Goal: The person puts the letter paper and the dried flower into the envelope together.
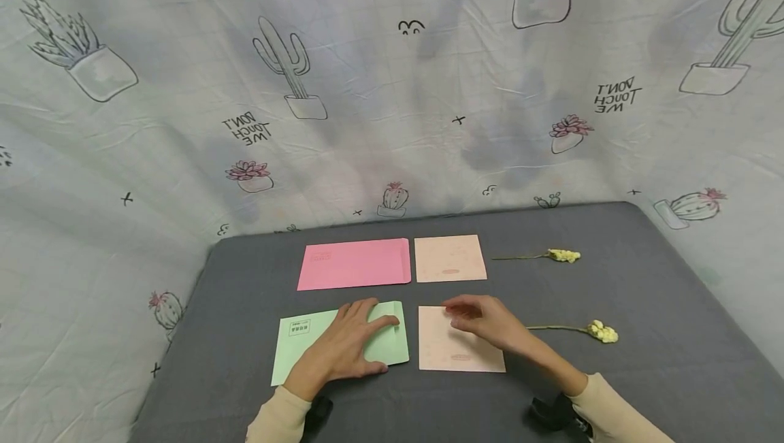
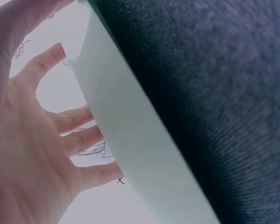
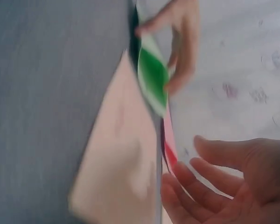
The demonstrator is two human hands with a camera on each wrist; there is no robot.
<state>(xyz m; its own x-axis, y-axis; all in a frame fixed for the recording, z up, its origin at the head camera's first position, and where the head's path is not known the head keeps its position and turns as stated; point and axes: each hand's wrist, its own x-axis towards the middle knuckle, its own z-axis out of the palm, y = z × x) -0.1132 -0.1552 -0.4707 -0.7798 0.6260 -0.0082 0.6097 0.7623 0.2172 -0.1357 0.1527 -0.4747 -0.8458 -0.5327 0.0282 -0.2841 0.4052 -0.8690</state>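
A green envelope (image 1: 390,344) lies at the front left of the grey table, printed at its left end. My left hand (image 1: 349,341) rests over its right part with spread fingers, the thumb near the front edge. In the right wrist view the envelope's mouth (image 3: 152,74) gapes, showing darker green inside. My right hand (image 1: 480,320) is over a peach card (image 1: 462,354), its fingers loosely bent and nothing visible between them. The right wrist view shows that hand (image 3: 219,182) apart from the card (image 3: 116,144), which is blurred.
Behind lie a pink envelope (image 1: 355,265) and another peach card (image 1: 450,259). To the right are two yellow flower stems, one farther back (image 1: 563,255) and one nearer (image 1: 603,331). A cactus-print cloth (image 1: 367,89) hangs behind the table (image 1: 674,334).
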